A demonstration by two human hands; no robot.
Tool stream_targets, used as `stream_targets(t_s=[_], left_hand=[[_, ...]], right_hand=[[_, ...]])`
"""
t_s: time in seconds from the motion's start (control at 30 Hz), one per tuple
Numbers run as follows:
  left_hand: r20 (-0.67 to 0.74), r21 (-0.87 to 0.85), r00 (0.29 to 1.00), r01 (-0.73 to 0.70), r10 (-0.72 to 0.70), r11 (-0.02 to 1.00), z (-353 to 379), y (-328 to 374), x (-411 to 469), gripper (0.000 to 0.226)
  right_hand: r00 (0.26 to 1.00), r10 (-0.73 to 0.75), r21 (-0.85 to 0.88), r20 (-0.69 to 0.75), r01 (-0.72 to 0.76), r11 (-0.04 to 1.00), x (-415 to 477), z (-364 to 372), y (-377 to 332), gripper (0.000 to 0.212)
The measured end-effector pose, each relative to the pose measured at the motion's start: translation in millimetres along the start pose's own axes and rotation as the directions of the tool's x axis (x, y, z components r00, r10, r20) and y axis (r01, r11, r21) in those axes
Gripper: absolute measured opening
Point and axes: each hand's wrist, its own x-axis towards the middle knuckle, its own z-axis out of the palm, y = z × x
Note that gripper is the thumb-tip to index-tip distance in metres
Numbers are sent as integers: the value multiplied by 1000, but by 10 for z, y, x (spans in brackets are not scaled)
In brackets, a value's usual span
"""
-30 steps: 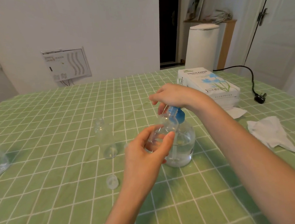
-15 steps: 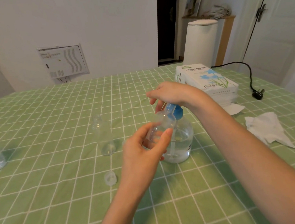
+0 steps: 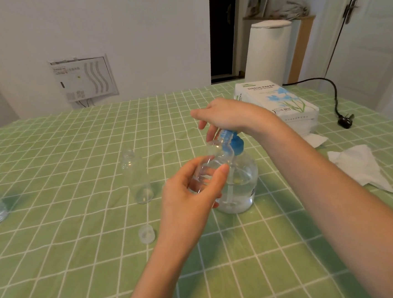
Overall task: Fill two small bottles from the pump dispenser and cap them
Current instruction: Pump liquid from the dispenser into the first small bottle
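Now, a person's left hand [image 3: 190,197] is pinching a small bottle [image 3: 212,161], tilted with its mouth at the spout of the pump dispenser [image 3: 241,180] on the table [image 3: 73,159], while the right hand [image 3: 226,115], loosely open, is pressing down on its top; slow strokes should limit spills.
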Motion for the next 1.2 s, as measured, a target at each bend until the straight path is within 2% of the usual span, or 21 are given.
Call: stream_targets(t_s=[0.17, 0.37, 0.7, 1.07, 1.2], left_hand=[[8, -3, 1000, -8, 8, 1000, 5, 1, -13, 27], [22, 15, 1000, -3, 3, 1000, -9, -37, -31, 11], [-2, 14, 1000, 0, 0, 1000, 6, 13, -2, 15], [-6, 2, 1000, -13, 13, 1000, 14, 11, -3, 25], [13, 30, 1000, -20, 19, 999, -5, -14, -11, 15]], right_hand=[[1000, 15, 3, 18, -15, 1000, -7, 20, 16, 46], [999, 22, 20, 48, -23, 1000, 8, 95, 83, 46], [1000, -5, -23, -27, 4, 1000, -2, -27, -8, 52], [996, 78, 11, 53, -78, 997, -32, -6, 11, 42], [995, 79, 23, 59, -80, 997, -19, 40, 44, 40]])
